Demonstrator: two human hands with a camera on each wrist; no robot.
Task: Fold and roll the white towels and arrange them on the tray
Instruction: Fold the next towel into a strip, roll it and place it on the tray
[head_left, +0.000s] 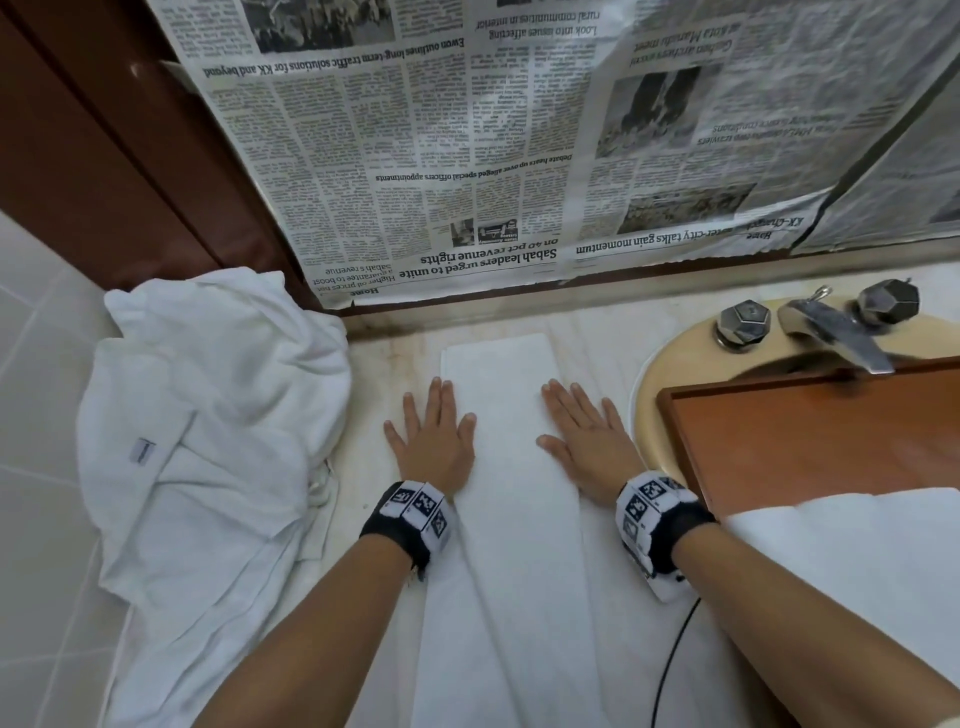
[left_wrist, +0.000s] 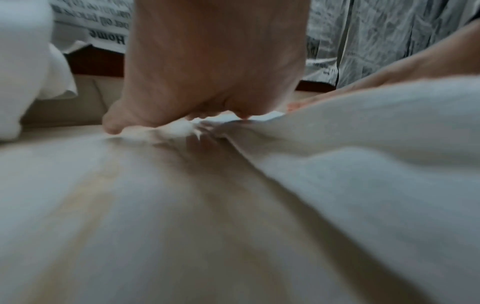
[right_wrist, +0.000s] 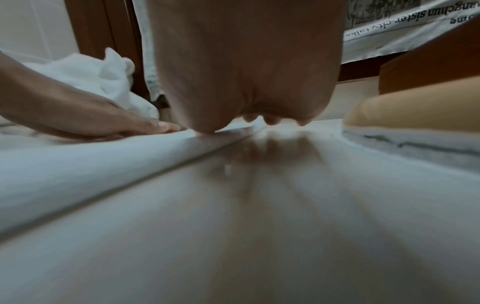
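A white towel folded into a long narrow strip lies on the pale counter, running away from me. My left hand lies flat with fingers spread on the strip's left edge. My right hand presses flat on its right edge. Both hands sit palm down and hold nothing. In the left wrist view the left hand rests where the towel meets the counter. In the right wrist view the right hand lies beside the towel's fold. A wooden tray rests over the basin at right.
A heap of crumpled white towels lies at the left of the counter. A beige basin with a metal tap sits at the right. Another white towel covers the tray's near end. Newspaper covers the wall behind.
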